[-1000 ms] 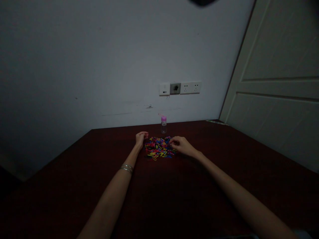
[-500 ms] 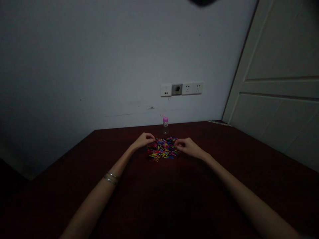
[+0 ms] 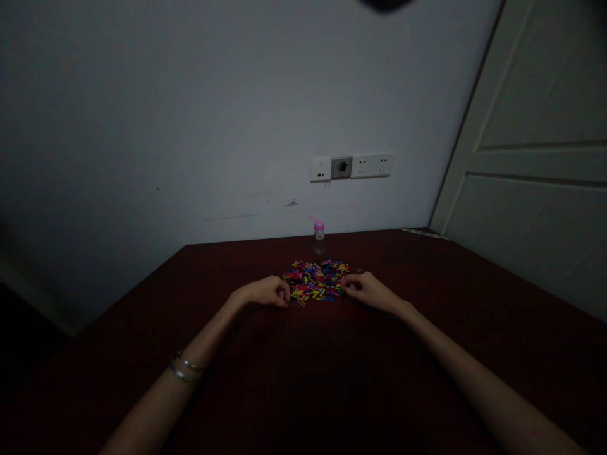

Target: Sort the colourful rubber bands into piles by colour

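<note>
A heap of small bright bands, which look like rubber hair ties [image 3: 315, 278], lies spread on the dark red-brown table [image 3: 303, 360]. At the heap's left edge is my left hand [image 3: 268, 292], its fingers curled and closed, the fingertips down by the table. My right hand [image 3: 370, 291] is closed at the right edge, thumb and fingers pinched together. Whatever either pinch holds is too small and dark to make out. A single pale loop [image 3: 359, 270] lies just beyond my right hand, apart from the heap.
Behind the heap stands a small clear bottle [image 3: 319, 241] with a pink cap and strap. The wall [image 3: 237, 126] with sockets [image 3: 372, 165] borders the table's far edge. A pale panelled door [image 3: 535, 208] is on the right. A thin strip [image 3: 423, 234] lies at the back right corner.
My left hand has moved down and toward me along the heap's left edge. My right hand has shifted slightly right and nearer, uncovering a pale loop. The view has shifted a little.
</note>
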The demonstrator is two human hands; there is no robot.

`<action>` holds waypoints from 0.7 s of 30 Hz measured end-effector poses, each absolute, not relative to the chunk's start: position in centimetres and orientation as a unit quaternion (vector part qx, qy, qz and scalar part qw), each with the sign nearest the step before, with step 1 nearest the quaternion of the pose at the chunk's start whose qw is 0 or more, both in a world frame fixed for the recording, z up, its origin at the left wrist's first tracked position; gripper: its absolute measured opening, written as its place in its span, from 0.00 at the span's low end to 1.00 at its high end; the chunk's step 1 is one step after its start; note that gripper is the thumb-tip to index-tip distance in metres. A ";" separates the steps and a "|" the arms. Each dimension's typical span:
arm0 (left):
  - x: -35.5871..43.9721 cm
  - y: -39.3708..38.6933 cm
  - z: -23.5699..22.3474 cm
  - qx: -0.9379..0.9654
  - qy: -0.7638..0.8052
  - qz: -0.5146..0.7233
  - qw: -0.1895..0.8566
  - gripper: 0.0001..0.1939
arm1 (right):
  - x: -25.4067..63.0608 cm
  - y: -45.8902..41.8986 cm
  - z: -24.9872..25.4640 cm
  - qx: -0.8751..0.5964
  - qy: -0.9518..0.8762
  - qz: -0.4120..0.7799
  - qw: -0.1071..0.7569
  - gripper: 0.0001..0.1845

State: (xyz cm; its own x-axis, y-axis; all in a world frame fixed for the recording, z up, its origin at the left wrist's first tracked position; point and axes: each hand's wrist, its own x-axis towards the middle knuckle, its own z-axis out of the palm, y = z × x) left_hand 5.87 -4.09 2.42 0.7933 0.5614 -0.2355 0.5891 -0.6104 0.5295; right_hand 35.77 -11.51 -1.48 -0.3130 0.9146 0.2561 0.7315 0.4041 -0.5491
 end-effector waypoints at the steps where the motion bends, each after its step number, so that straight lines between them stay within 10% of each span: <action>1: 5.9 -4.3 2.4 0.898 0.323 -0.021 0.297 0.10 | 35.6 -11.6 -1.5 -0.519 -0.793 0.168 0.271 0.11; 21: 6.8 -5.3 1.7 0.914 0.343 -0.001 0.219 0.07 | 34.4 -12.4 -1.4 -0.520 -0.805 0.139 0.251 0.10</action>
